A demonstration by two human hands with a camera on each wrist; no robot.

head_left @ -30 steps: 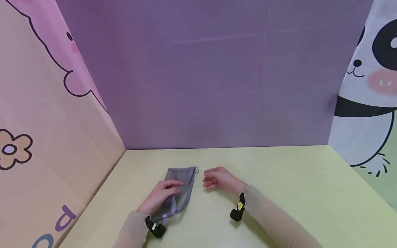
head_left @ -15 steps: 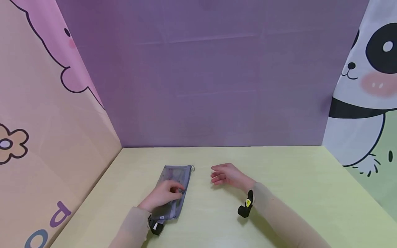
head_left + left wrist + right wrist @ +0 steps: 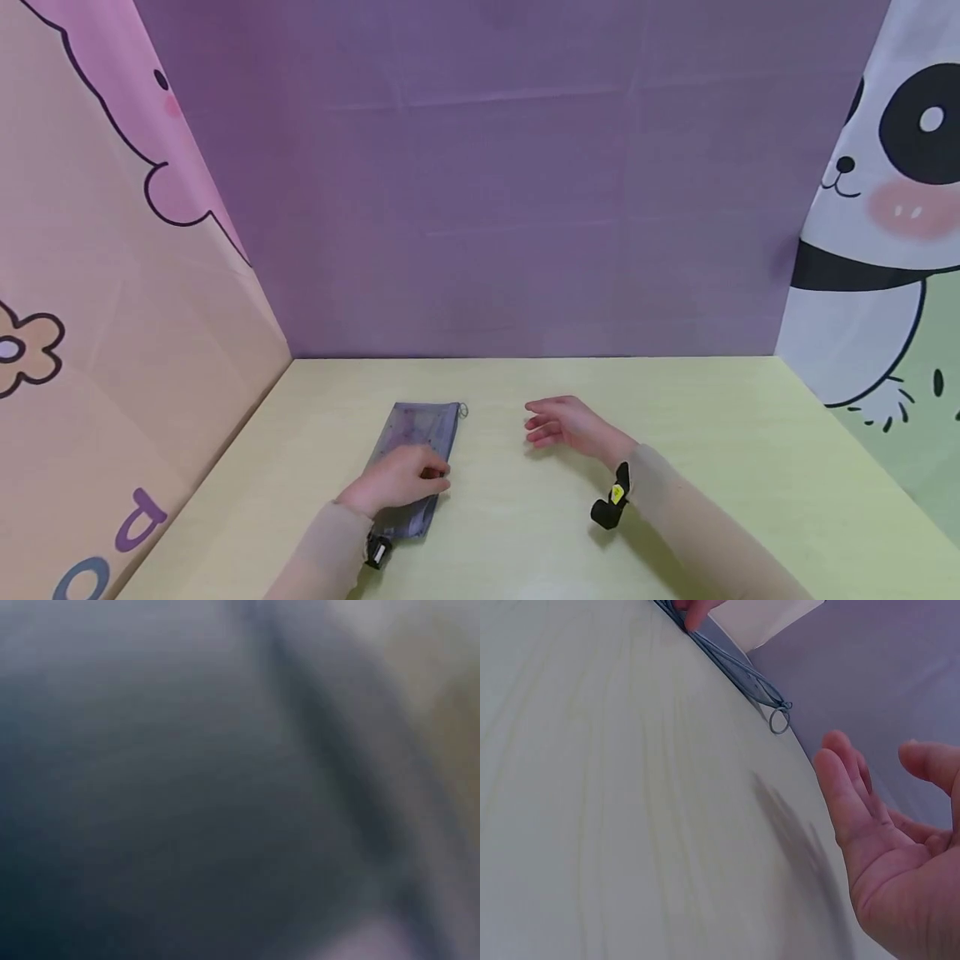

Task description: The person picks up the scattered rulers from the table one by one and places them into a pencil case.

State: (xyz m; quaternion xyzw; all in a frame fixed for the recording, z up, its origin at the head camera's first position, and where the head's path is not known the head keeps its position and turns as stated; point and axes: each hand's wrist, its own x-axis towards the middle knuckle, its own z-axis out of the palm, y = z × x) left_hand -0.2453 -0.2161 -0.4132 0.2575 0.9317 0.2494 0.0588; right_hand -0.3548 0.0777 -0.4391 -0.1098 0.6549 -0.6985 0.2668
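Note:
A greyish-purple mesh pouch (image 3: 420, 422) lies flat on the table, left of centre in the head view. At its far right corner hangs a small metal ring (image 3: 780, 720), seen best in the right wrist view. My left hand (image 3: 397, 479) lies over the near half of the pouch, loosely bent, with thumb and forefinger a little apart at the right edge. Part of the pouch is hidden under it. The left wrist view is a close blur of fabric. Off to the right, my right hand (image 3: 570, 427) hovers above the table, holding nothing.
The pale yellow table (image 3: 660, 408) runs back to a purple cloth wall (image 3: 480, 208). A printed pink and cream panel (image 3: 172, 317) stands on the left. On the right is a panel with a panda (image 3: 870, 325).
My right hand has drawn away to the right. The pouch's near end has straightened out and lies flatter. My left hand has slid slightly nearer along it, its forefinger now more bent.

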